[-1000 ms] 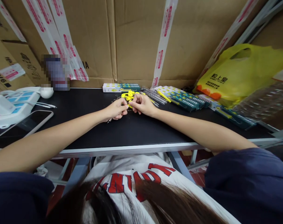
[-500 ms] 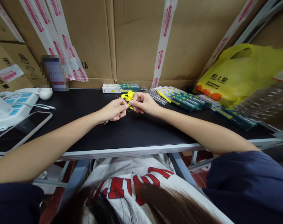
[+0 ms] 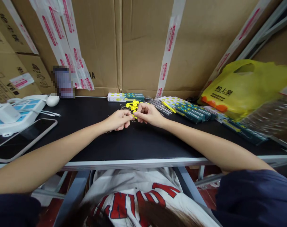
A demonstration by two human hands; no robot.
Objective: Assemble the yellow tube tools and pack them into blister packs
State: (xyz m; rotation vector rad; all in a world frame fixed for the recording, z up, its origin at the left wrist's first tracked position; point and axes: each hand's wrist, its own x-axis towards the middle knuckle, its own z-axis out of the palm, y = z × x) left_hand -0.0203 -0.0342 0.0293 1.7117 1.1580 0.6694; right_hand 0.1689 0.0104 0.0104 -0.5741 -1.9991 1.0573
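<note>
My left hand (image 3: 121,120) and my right hand (image 3: 149,115) meet above the black tabletop, fingertips almost touching. Both are closed in a pinch around a small yellow plastic piece (image 3: 134,116), mostly covered by the fingers. A thin metal tip (image 3: 109,132) pokes out under my left hand; the rest of it is hidden. Just behind the fingers lies a small heap of yellow plastic pieces (image 3: 133,105) with thin wire hooks (image 3: 122,107) beside it. Thin metal rods (image 3: 160,106) lie behind my right hand, next to a yellow stick (image 3: 169,107).
Green-and-white printed boxes (image 3: 186,108) lie to the right, and another such box (image 3: 125,97) at the back. Further right is a yellow plastic bag (image 3: 242,85). A phone (image 3: 25,138) and a white power strip (image 3: 27,113) lie left. Taped cardboard (image 3: 143,47) stands behind the table.
The whole view has shifted, so everything appears slightly lower and further right. My hands stay pinched together at the same spot by the yellow heap, with only slight finger movement.
</note>
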